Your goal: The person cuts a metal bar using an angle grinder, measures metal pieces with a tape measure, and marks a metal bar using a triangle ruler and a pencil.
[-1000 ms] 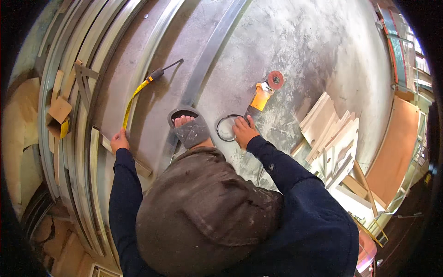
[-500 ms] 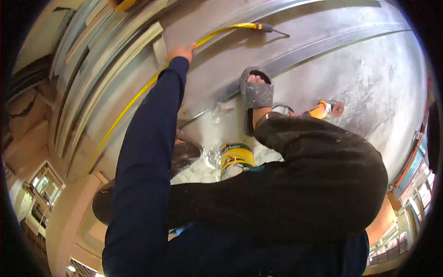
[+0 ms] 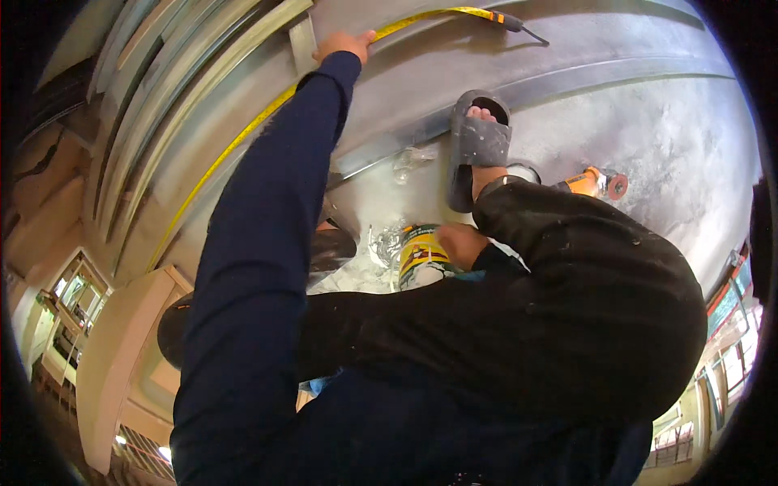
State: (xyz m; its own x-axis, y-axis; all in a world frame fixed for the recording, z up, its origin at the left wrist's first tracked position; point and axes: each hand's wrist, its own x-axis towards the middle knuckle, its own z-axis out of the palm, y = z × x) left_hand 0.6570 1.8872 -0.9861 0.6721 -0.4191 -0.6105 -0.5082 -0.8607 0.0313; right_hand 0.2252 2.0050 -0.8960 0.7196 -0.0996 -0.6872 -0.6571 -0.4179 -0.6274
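My left hand [image 3: 344, 47] reaches far forward, its fingers closed on a long yellow tape-measure blade [image 3: 223, 158] that curves across the floor. At the blade's far end lies an orange-and-black handle with a thin dark shaft, like a screwdriver [image 3: 512, 23]; whether the two are joined is unclear. My right hand [image 3: 462, 245] shows beside a yellow and green bucket [image 3: 419, 247] between my legs, close to its rim. Its fingers are blurred, and my leg hides most of that arm. Pale material sits in the bucket.
Long metal profiles [image 3: 182, 105] lie side by side at the left. Another metal strip [image 3: 567, 81] crosses beyond my sandalled foot [image 3: 482, 150]. An orange angle grinder [image 3: 596, 182] rests right of that foot. White smears mark the floor [image 3: 656, 146]. A pale panel-like box [image 3: 121, 364] stands lower left.
My right hand has come into sight beside the bucket. My left hand still grips the blade. The whole view has shifted, so the floor things appear higher and further right.
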